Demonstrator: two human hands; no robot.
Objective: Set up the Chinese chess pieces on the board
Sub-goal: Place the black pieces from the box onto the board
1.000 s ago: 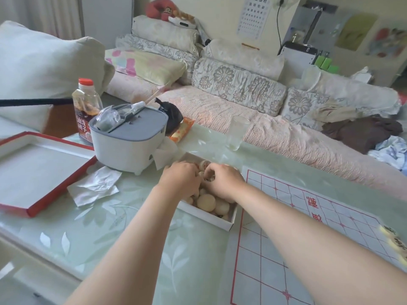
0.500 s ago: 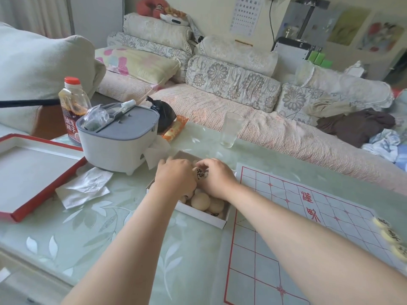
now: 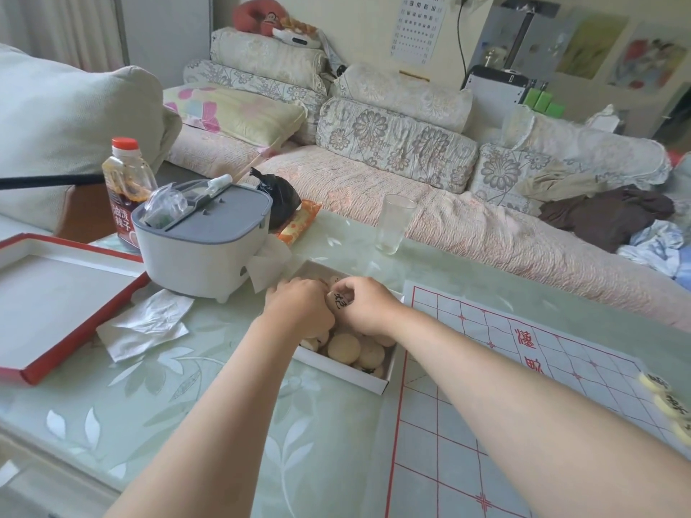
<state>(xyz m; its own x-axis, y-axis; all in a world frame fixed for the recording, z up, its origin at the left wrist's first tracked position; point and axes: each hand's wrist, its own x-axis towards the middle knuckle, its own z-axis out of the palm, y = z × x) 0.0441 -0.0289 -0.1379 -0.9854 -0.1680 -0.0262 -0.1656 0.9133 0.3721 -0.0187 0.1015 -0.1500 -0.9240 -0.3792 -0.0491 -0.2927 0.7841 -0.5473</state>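
Note:
A white cardboard box (image 3: 347, 373) on the glass table holds several round wooden chess pieces (image 3: 344, 348). Both hands reach into it. My right hand (image 3: 364, 306) pinches a piece with a black character (image 3: 338, 301), lifted on edge above the others. My left hand (image 3: 299, 308) is curled over the pieces at the box's left side; what its fingers hold is hidden. The paper board with red grid lines (image 3: 523, 405) lies to the right of the box. Three pieces (image 3: 669, 403) sit at the board's far right edge.
A grey-lidded white container (image 3: 203, 243) stands left of the box, with a sauce bottle (image 3: 127, 188) behind it. A red-rimmed box lid (image 3: 56, 300) and crumpled tissue (image 3: 146, 323) lie at left. An empty glass (image 3: 394, 224) stands behind the box. A sofa runs along the table's far side.
My right hand has lifted a black-character piece out of the pile and turned it on edge. My left hand stays in the box. The camera has shifted a little.

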